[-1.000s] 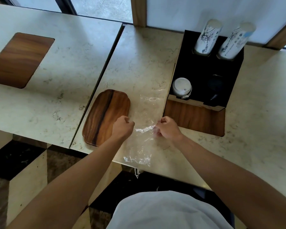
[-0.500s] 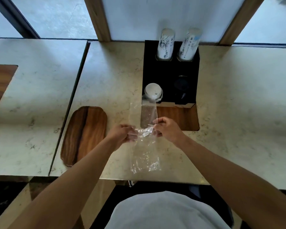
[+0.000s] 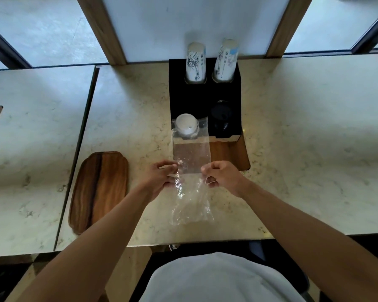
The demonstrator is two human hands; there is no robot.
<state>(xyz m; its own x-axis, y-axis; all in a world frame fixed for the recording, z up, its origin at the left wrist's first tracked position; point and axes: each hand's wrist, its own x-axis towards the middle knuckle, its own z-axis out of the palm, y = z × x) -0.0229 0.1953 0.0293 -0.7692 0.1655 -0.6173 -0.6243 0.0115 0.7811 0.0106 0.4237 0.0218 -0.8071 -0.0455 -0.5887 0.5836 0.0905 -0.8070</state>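
A clear plastic bag (image 3: pixel 191 162) is held over the marble counter (image 3: pixel 303 149), stretched between both hands. My left hand (image 3: pixel 162 178) pinches its left edge and my right hand (image 3: pixel 224 177) pinches its right edge. The bag's far end reaches over the front of a black cup holder (image 3: pixel 203 101), so the stack of white lids (image 3: pixel 186 125) shows through it. The crumpled near end (image 3: pixel 192 209) lies on the counter by the front edge.
The black holder carries two stacks of printed paper cups (image 3: pixel 195 62) (image 3: pixel 225 61) at the back and black lids (image 3: pixel 220 118) at front right. A wooden tray (image 3: pixel 100 188) lies on the left. A second marble table (image 3: pixel 31 149) adjoins on the left.
My hands have moved apart and spread the bag, which was bunched between them. Its far end now lies flatter and reaches over the white lids. The camera has swung to face the cup holder.
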